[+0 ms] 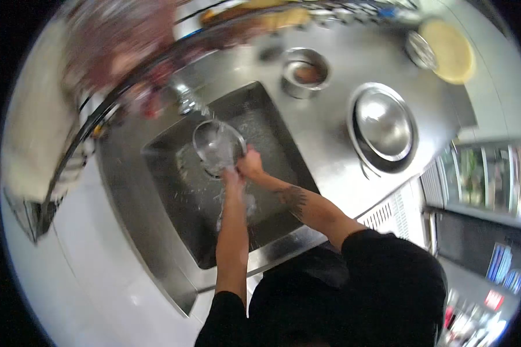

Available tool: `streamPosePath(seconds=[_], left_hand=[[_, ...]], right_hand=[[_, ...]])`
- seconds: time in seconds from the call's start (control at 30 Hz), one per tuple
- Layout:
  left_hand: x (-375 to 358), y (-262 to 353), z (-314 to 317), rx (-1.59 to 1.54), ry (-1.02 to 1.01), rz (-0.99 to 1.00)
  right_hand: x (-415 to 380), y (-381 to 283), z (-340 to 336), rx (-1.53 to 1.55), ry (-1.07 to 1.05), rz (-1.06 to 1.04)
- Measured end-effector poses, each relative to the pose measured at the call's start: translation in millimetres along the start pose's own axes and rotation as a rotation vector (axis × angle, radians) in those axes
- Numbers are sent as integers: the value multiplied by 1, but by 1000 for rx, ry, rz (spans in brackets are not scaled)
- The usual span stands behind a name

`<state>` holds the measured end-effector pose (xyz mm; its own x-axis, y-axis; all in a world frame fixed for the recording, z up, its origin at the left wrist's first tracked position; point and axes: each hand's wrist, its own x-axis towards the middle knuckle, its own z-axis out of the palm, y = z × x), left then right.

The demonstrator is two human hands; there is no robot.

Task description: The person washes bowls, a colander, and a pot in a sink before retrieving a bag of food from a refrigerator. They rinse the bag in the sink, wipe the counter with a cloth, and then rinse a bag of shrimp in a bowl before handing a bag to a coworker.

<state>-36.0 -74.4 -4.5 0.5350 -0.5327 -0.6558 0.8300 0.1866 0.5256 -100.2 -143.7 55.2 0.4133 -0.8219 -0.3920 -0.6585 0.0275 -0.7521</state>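
Note:
A round metal bowl (214,144) is tilted under the running faucet (184,99), over the sink basin (272,191). Water runs into it and splashes down below. My right hand (250,164) is closed on the bowl's right rim. At the bowl's lower edge is my left hand (232,176), blurred, with its fingers hidden by water and the bowl, so what it grips cannot be made out.
Right of the sink, the steel counter (330,133) bears a metal pot (304,72) with brownish contents and stacked metal bowls (384,126). A yellow round board (448,52) lies at the far right corner. A black wire rack (107,104) runs above the sink.

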Motion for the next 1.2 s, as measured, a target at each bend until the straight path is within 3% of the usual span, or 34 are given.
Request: streamPosePath(seconds=[0.03, 0.07, 0.13, 0.17, 0.2, 0.23, 0.27, 0.3, 0.37, 0.43, 0.47, 0.53, 0.57, 0.6, 0.63, 0.67, 0.7, 0.73, 0.77, 0.83, 0.87, 0.93, 1.0, 1.07, 1.13, 1.17, 1.2], left_hand=[[-5, -4, -8, 39, -35, -48], [-6, 0, -22, 188, -62, -74], [7, 30, -42, 404, -86, -81], [14, 45, -50, 475, -89, -78], [21, 61, -58, 579, -210, -318], [21, 71, -66, 673, -322, -558], [9, 80, -54, 677, -309, -550], [-13, 88, -23, 726, -301, -553], [-48, 74, 11, 787, -272, -579], [-51, 61, 46, 545, -239, 48], [-42, 61, 49, 548, -230, 51], [-26, 69, 42, 1038, -53, 178], [-24, 78, 42, 1046, -46, 184], [-20, 82, 47, 1158, 129, 341], [-17, 84, 55, 1260, 300, 498], [-16, 87, 56, 1264, 278, 503], [-19, 93, 49, 1444, 153, 755], [-26, 95, 44, 1608, 13, 1014], [-38, 97, 48, 1615, -17, 1025], [-71, 107, 71, 1914, -754, 1758], [-83, 102, 89, 1909, -767, 1766], [-119, 82, 120, 1452, -836, 1742], [-158, 60, 181, 1211, -905, 1650], [-184, 19, 249, 1009, -797, 1582], [-199, -26, 302, 871, -596, 1249], [-172, -61, 317, 788, -587, 990], [-160, -81, 336, 942, -522, 1007]], right_hand=[[2, 9, -2, -51, -107, 50], [4, 25, -8, -40, -62, 77], [6, 41, -7, -36, 87, -301], [12, 38, -11, 32, 134, -213], [14, 26, -30, 36, 129, -217], [13, 9, -59, 613, -140, -56], [16, -2, -75, 1185, -414, 126], [24, 0, -66, 1500, -605, 277], [23, 3, -49, 1485, -570, 321], [45, 17, -19, 1385, -528, 324], [40, 21, -20, 1388, -537, 328], [19, 36, -28, 966, -478, 386], [16, 52, -19, 1066, -522, 492], [3, 53, -31, 1165, -551, 595], [-15, 57, -43, 1078, -428, 643], [-47, 42, -72, 992, -301, 687], [-44, 91, -54, 731, -386, 458], [-50, 120, -50, 590, -415, 369], [-57, 147, -46, 448, -433, 280], [-88, 153, -71, 442, -400, 325], [-99, 156, -83, 510, -472, 341], [-116, 157, -94, 576, -550, 359], [-132, 156, -96, 546, -425, 429], [-134, 165, -94, 588, -473, 437], [-136, 157, -100, 574, -588, 419], [-143, 144, -119, 714, -622, 276], [-144, 133, -129, 858, -674, 146]])
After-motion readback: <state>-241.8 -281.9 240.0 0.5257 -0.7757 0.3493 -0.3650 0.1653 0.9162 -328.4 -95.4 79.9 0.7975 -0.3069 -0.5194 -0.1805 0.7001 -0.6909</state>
